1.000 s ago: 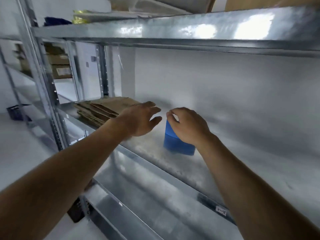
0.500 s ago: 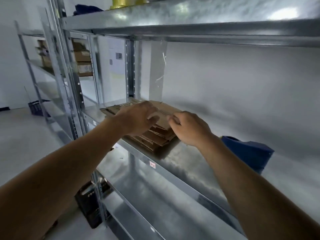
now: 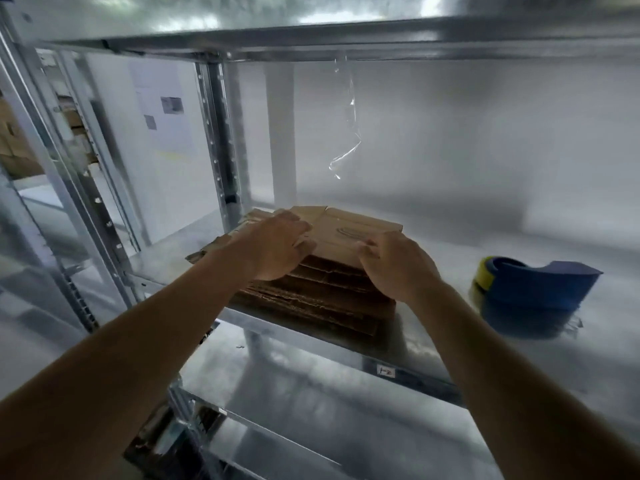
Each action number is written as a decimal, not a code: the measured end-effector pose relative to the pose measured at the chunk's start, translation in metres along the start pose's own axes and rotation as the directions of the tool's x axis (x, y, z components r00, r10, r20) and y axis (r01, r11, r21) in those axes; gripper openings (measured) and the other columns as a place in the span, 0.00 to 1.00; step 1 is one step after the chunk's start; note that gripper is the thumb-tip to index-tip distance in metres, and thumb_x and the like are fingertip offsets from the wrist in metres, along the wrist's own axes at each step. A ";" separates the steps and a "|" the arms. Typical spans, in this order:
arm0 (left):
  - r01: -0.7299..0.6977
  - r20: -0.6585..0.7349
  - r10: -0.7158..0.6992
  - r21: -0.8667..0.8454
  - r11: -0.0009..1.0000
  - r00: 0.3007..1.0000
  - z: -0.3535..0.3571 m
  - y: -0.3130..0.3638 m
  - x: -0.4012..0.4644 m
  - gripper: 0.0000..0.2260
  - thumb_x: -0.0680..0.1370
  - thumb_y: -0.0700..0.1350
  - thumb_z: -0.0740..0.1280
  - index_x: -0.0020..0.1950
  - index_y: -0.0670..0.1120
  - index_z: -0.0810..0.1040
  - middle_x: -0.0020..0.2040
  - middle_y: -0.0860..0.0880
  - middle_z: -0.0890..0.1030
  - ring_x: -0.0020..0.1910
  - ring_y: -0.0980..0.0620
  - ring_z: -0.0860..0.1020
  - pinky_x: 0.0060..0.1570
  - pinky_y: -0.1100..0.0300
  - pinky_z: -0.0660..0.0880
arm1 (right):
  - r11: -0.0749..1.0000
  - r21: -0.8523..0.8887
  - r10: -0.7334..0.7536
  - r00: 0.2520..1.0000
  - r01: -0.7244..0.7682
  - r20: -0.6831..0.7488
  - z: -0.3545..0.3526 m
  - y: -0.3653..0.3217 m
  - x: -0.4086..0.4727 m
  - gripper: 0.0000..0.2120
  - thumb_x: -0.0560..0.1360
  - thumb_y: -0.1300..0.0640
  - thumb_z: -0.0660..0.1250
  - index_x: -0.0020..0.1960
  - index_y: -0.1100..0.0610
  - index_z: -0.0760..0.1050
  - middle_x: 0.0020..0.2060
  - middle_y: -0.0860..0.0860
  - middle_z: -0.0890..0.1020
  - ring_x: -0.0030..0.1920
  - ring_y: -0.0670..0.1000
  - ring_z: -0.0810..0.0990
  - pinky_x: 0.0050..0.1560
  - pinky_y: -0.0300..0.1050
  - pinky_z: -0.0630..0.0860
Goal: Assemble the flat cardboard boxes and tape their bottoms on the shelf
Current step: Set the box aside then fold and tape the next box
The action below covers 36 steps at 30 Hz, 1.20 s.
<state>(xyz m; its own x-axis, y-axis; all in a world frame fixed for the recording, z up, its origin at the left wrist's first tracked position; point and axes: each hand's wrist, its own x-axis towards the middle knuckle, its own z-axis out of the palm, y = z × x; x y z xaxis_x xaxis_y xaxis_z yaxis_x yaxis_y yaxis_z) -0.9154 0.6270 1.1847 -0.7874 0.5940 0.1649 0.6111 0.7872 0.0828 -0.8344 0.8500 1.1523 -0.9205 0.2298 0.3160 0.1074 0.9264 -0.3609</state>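
Both hands, left hand (image 3: 277,244) and right hand (image 3: 398,265), rested with loosely bent fingers, grasping nothing, atop the stack of flattened cardboard boxes (image 3: 332,289) on the shelf (image 3: 433,372).

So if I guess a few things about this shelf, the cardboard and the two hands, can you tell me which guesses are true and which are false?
1. Both hands, left hand and right hand, are on the stack of flat cardboard boxes. True.
2. One box already stands assembled on the shelf. False: all the cardboard in view lies flat in the stack.
3. The blue tape dispenser sits to the right of the stack, untouched. True.
4. The right hand holds the tape dispenser. False: it rests on the top cardboard.
5. A strip of clear tape hangs from the shelf above. True.
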 end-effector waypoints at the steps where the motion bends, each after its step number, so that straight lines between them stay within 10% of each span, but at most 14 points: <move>1: -0.004 0.008 0.004 0.003 1.000 1.000 0.001 -0.004 0.006 0.29 0.83 0.66 0.48 0.78 0.55 0.68 0.77 0.50 0.70 0.76 0.44 0.68 0.75 0.37 0.64 | 1.000 0.000 0.015 1.000 -0.015 -0.001 0.003 -0.001 0.004 0.24 0.83 0.40 0.53 0.64 0.52 0.81 0.57 0.54 0.83 0.52 0.54 0.80 0.53 0.52 0.80; 7: 0.057 0.112 -0.063 0.062 0.996 0.992 0.005 -0.007 0.038 0.20 0.87 0.51 0.55 0.74 0.41 0.74 0.72 0.41 0.74 0.71 0.41 0.69 0.69 0.49 0.63 | 0.998 -0.001 0.066 0.998 -0.066 0.019 0.014 0.006 0.030 0.22 0.83 0.40 0.54 0.60 0.51 0.82 0.53 0.53 0.83 0.48 0.54 0.77 0.48 0.48 0.72; 17: 0.080 0.156 -0.080 0.003 0.997 0.984 0.024 -0.039 0.064 0.33 0.78 0.74 0.51 0.75 0.56 0.70 0.75 0.46 0.71 0.73 0.42 0.69 0.73 0.35 0.64 | 0.991 0.012 0.130 0.989 -0.131 0.068 0.024 0.007 0.055 0.19 0.82 0.41 0.58 0.58 0.52 0.80 0.53 0.52 0.81 0.49 0.55 0.75 0.48 0.48 0.70; 36: -0.112 0.089 0.141 -0.268 0.957 0.986 0.004 -0.040 0.035 0.36 0.72 0.77 0.63 0.74 0.58 0.71 0.71 0.48 0.74 0.69 0.45 0.72 0.66 0.44 0.70 | 0.924 0.121 0.379 0.903 -0.362 -0.199 0.004 -0.032 -0.010 0.20 0.77 0.38 0.69 0.56 0.53 0.84 0.53 0.55 0.84 0.49 0.56 0.80 0.50 0.46 0.75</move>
<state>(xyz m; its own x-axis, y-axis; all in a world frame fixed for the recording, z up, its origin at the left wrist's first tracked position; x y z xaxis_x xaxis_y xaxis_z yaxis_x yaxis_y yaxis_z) -0.9673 0.6168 1.1831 -0.6975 0.7113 0.0866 0.6950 0.6421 0.3236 -0.8305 0.8164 1.1571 -0.7161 0.6186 0.3233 0.3864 0.7371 -0.5544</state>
